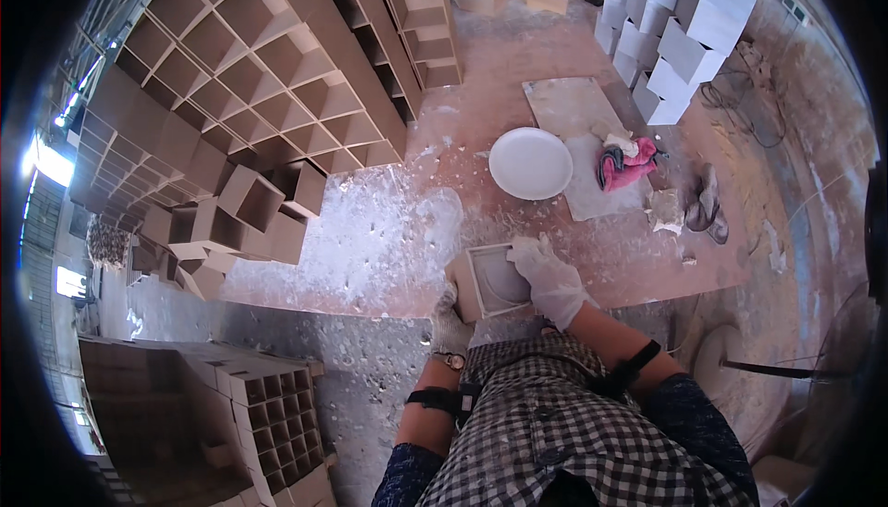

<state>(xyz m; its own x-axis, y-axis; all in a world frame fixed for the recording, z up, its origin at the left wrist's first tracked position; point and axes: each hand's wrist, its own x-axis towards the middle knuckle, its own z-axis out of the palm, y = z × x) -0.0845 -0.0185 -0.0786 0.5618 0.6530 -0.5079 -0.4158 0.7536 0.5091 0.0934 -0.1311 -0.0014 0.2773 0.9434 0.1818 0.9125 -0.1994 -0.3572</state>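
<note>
In front of my body is a small brown cardboard box with a pale frame-like rim and a greyish-white inside. My left hand, in a knitted glove with a watch at the wrist, grips its left lower side. My right hand, in a thin whitish glove, is closed over the box's right edge; its fingertips are partly hidden. Beyond the box, a round white basin rests on the reddish work surface.
Stacked open brown boxes fill the left, with several loose boxes before them. White boxes stand in a stack at far right. A pink cloth lies on a flat board. More boxes stand at lower left.
</note>
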